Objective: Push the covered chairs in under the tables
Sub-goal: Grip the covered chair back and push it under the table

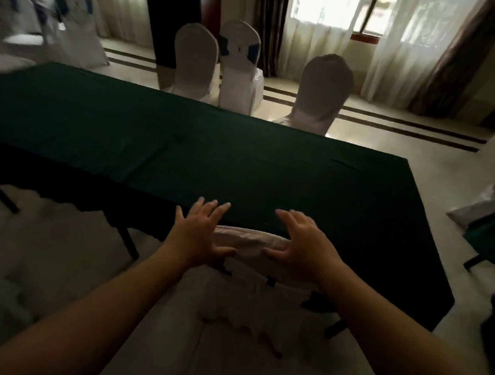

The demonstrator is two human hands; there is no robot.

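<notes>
White cloth covers the chair (251, 246) whose back top sits between both hands; left hand (199, 236) and right hand (306, 244) spread their fingers (207, 206) wide, thumbs touching it. Beyond the fingertips lies the green-draped counter (185, 142), chair tucked against its edge.

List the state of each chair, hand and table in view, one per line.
White-covered chair nearest the person: backrest at the table edge.
Left hand: open, fingers spread, thumb on the backrest.
Right hand: open, likewise.
Dark green clothed table: bare.
Three white-covered chairs beyond: standing away from the table.
</notes>
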